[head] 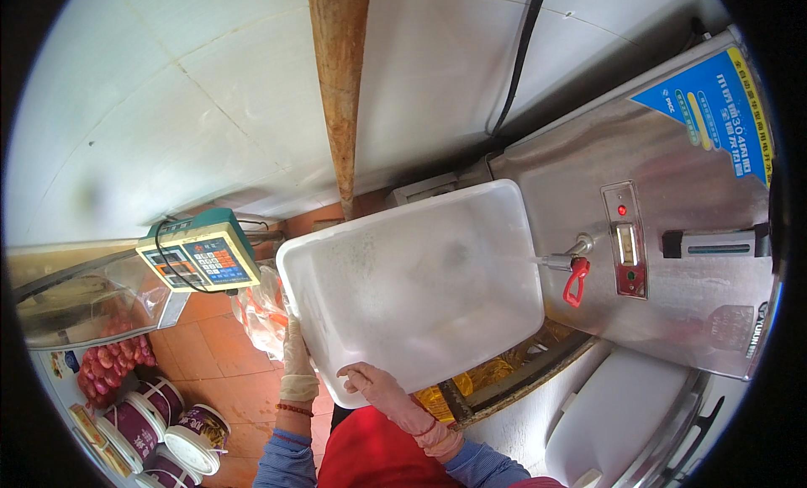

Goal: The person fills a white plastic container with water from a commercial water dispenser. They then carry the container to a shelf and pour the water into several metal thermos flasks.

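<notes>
A large white plastic tub spans the middle of the view, tilted below the metal tap of a stainless steel water boiler. My left hand, in a pale thin glove, grips the tub's left rim; its fingers are partly hidden by the rim. My right hand, gloved too, reaches over the near rim with bent fingers at the near left corner. Whether it grips the rim is not clear. Water at the tap's mouth cannot be made out.
A digital weighing scale display and a plastic bag are at the left. Lidded buckets and net bags of red onions or shallots stand lower left. A wooden post rises behind the tub; a white bin is lower right.
</notes>
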The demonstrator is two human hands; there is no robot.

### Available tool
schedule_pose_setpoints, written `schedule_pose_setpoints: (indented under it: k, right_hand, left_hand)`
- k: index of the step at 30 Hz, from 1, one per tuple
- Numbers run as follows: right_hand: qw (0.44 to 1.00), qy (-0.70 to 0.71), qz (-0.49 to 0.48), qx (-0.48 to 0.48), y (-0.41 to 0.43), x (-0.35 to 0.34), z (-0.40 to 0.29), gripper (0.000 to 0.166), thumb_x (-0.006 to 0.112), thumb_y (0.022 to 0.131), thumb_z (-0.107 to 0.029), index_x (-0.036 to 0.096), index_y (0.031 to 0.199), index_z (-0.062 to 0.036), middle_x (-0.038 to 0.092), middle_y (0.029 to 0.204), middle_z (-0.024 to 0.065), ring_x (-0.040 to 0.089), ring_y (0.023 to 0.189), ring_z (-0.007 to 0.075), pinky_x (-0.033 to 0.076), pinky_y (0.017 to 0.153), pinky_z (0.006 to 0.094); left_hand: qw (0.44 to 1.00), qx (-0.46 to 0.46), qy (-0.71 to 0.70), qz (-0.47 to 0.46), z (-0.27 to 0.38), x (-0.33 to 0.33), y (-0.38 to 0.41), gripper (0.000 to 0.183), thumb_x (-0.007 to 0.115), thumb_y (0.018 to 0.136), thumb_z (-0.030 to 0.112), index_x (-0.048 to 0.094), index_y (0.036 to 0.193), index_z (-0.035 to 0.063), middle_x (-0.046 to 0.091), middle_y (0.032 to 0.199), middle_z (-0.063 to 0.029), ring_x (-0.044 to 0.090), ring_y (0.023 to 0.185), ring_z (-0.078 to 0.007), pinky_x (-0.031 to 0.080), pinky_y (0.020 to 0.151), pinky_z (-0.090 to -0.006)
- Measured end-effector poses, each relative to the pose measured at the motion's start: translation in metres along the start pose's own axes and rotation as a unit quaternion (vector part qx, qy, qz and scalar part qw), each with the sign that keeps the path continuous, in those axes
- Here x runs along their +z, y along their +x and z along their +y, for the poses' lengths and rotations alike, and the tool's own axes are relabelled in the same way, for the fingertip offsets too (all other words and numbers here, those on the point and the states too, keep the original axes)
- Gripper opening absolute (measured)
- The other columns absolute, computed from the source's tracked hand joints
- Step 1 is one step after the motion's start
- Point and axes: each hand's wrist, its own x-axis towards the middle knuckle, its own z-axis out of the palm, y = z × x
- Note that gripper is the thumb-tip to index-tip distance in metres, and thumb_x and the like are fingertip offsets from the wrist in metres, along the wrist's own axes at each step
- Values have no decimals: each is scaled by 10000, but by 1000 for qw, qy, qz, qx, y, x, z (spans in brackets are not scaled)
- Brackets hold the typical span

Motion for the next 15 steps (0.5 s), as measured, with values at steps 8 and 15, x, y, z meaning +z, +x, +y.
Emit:
schedule_pose_setpoints:
  k: [8,15]
  right_hand:
    - [1000,10,-10,16,1,0,2,269,413,884,-211,568,1025,-42,596,895,55,570,772,140,446,721,246]
    - [1000,15,-11,14,1,0,1,274,408,887,-212,564,1025,-34,596,897,55,569,772,139,446,727,244]
  left_hand:
    - [1000,23,-2,-13,4,2,-6,529,449,853,471,462,1169,48,541,981,-27,495,861,-125,405,730,-267]
    - [1000,5,-7,-3,1,0,0,536,447,858,465,455,1180,37,538,1036,-43,501,905,-138,409,760,-271]
